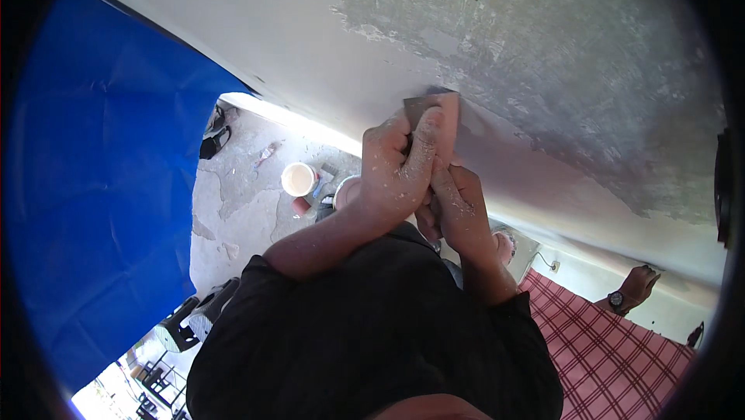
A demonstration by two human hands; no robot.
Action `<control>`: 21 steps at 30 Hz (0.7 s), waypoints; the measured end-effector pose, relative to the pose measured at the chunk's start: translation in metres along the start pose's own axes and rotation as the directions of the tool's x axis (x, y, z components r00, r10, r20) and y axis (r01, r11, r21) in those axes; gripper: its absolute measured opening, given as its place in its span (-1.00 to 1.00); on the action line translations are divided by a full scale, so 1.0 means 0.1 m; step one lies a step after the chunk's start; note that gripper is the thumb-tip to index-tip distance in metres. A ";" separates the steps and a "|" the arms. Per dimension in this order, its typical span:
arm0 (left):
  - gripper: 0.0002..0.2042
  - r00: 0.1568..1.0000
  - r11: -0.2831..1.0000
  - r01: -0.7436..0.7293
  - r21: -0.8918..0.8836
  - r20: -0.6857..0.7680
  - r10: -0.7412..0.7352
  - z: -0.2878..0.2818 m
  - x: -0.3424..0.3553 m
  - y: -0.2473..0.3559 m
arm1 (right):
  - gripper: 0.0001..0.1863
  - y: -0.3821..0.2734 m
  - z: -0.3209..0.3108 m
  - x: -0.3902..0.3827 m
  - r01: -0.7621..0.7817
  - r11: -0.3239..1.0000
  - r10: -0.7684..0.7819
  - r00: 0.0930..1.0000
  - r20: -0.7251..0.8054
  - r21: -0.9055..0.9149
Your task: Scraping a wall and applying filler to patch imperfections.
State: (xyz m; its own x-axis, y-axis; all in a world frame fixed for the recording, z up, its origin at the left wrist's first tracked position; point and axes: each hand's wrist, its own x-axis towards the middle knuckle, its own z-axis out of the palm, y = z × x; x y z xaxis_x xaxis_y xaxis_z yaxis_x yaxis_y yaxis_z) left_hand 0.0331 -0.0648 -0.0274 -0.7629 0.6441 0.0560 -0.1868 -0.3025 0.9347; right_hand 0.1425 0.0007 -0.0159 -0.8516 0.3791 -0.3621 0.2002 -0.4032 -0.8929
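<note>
Flat brown piece [448, 124] up against wall [310, 63], by rough grey patch [543, 55]. Long axis roughly up-down in view. Left hand [397, 170] nearer, fingers clamped on it; right hand [463, 201] curled just below, grip can't tell.

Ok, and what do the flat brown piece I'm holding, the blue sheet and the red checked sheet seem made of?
Flat brown piece: perhaps sandpaper or card, judging by its thin, matt face, though uncertain. Blue sheet: likely plastic tarpaulin, slightly glossy, with crisp fold creases. Red checked sheet: cloth or printed plastic; the dark crossing lines on a dull face leave it open.
</note>
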 end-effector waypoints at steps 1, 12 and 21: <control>-0.76 0.988 0.984 -0.093 0.149 0.133 0.074 -0.14 0.05 -0.01 | -0.55 0.04 0.00 -0.01 0.076 0.992 -0.080 0.996 -0.042 -0.097; -0.33 0.257 -0.349 -0.836 0.424 0.864 0.434 -0.42 0.87 -0.36 | -0.56 0.37 -0.05 -0.27 0.648 0.753 -0.550 0.528 -0.647 -0.111; -0.39 0.124 -0.609 -0.595 0.525 0.808 0.576 -1.17 1.50 -0.13 | -0.76 0.13 0.41 -0.15 0.473 0.831 -0.555 0.683 -0.475 -0.292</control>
State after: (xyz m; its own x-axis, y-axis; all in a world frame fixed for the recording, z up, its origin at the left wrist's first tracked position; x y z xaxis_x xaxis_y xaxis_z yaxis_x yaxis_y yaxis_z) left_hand -0.1517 -0.0461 -0.0719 0.2980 0.4735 0.8289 0.8924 0.1700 -0.4179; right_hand 0.1378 -0.0445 -0.0111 -0.4625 0.8783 0.1215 -0.0951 0.0872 -0.9916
